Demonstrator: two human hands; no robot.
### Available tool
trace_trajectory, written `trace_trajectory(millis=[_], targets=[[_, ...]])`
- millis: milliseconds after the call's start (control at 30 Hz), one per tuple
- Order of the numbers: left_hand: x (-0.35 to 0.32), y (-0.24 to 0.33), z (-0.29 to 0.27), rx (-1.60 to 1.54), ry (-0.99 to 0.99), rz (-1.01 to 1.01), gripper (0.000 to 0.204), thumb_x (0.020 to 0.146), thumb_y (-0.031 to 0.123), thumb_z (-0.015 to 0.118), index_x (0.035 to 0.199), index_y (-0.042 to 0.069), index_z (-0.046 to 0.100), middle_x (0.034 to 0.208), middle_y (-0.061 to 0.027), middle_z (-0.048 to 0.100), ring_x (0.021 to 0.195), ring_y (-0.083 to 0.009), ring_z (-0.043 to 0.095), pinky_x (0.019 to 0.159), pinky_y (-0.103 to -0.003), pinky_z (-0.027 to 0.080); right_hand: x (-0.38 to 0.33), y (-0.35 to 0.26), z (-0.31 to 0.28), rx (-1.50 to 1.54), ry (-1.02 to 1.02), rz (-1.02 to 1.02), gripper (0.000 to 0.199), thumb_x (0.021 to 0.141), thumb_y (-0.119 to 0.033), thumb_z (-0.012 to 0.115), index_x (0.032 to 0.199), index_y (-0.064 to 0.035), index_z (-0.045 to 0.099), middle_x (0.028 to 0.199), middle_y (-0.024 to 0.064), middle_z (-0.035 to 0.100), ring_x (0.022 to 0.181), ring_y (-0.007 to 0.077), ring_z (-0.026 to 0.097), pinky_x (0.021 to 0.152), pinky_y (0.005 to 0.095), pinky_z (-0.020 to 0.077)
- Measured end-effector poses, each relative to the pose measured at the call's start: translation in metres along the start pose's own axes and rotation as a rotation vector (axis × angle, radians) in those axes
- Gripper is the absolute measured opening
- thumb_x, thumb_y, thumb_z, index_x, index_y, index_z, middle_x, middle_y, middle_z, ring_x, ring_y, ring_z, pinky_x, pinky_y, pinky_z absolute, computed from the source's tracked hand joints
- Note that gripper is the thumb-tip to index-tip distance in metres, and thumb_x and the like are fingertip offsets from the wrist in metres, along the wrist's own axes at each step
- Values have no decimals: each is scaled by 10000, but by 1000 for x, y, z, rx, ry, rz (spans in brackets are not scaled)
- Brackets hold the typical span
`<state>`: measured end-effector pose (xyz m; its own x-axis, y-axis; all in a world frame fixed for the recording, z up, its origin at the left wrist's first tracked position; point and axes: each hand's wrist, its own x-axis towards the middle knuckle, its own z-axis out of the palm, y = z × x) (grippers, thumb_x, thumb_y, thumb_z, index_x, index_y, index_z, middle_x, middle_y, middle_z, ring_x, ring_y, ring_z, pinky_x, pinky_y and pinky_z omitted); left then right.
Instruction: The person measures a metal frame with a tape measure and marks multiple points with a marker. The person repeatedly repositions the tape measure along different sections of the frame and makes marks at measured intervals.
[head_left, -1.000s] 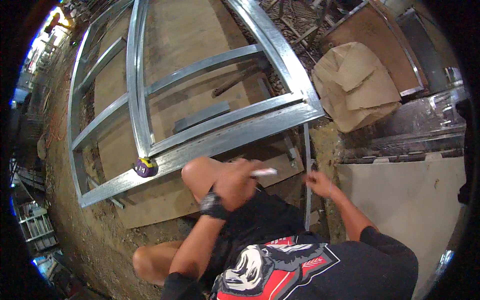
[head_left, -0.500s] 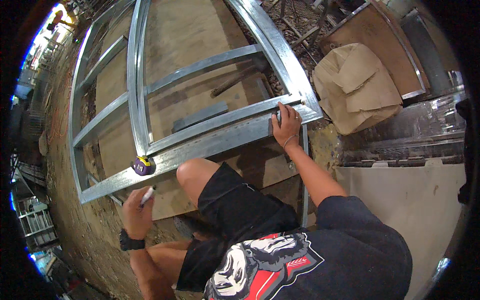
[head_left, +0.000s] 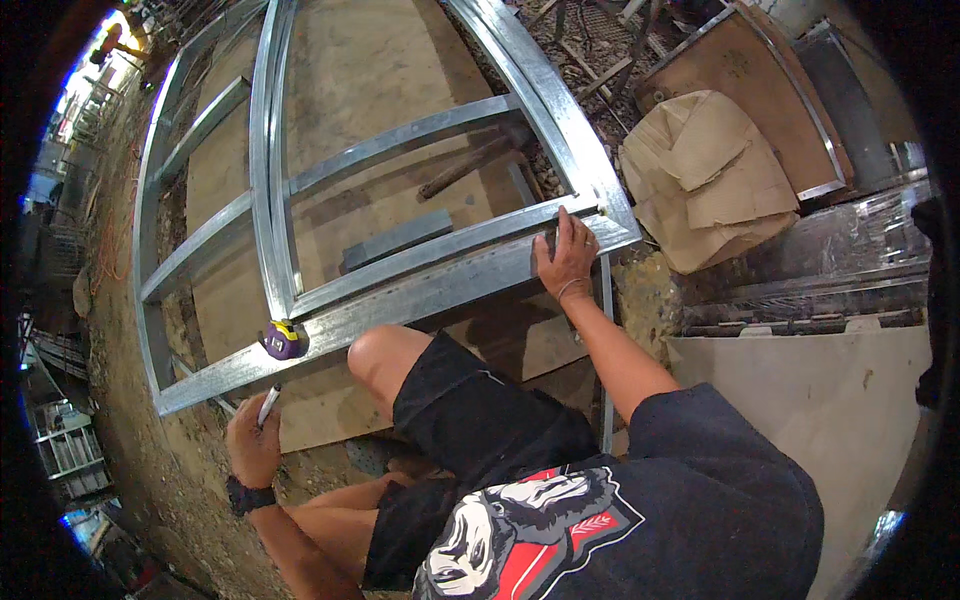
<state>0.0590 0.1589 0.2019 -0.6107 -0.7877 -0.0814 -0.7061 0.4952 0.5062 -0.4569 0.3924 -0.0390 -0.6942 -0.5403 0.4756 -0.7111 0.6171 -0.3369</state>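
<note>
Leftmost, the left hand sits low beside the bent knee, its fingers curled around a slim white marker pen whose tip points up and away from the body. That tip stops just short of the near edge of the long galvanised steel channel, the bottom rail of a large grey metal stud frame lying flat on brown plywood sheeting. The rail's long axis runs from lower left to upper right across the view, so the pen lies near its left end, and the marker's own axis crosses it almost squarely. A little farther along the rail, up and to the right of the pen, a small purple and yellow tape measure rests on the steel, touching it, well nearer the left hand than the right. Past the raised knee and black shorts, the right hand lies palm down at the rail's far right end, fingers spread and flat, pressing on the metal near the corner joint and grasping nothing. To its right, off the frame, crumpled brown cardboard lies on the dirt, apart from both hands.
</note>
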Motion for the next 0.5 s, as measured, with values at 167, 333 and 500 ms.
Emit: trace_trajectory(millis=[167, 333, 500], targets=[[22, 35, 7, -14, -53, 19, 254, 993, 73, 710, 1239, 22, 741, 1029, -156, 728, 902, -302, 718, 817, -381, 549, 7, 5, 0, 39, 8, 65, 785, 972, -409, 706, 1600, -12, 455, 1374, 252, 579, 1270, 441, 568, 1048, 613, 450], [32, 53, 7, -51, -88, -17, 260, 996, 85, 714, 1248, 30, 742, 1050, -155, 724, 934, -318, 712, 825, -382, 543, 22, 19, -2, 59, -54, 136, 728, 995, -407, 703, 1555, 15, 503, 1402, 251, 528, 1283, 448, 554, 1021, 595, 466], [36, 63, 11, -41, -122, 78, 276, 989, 78, 710, 1260, 37, 742, 1070, -153, 730, 935, -325, 713, 826, -390, 546, 21, 20, -3, 49, -94, 141, 662, 995, -401, 712, 1502, 1, 573, 1401, 238, 528, 1292, 441, 545, 1023, 591, 464]])
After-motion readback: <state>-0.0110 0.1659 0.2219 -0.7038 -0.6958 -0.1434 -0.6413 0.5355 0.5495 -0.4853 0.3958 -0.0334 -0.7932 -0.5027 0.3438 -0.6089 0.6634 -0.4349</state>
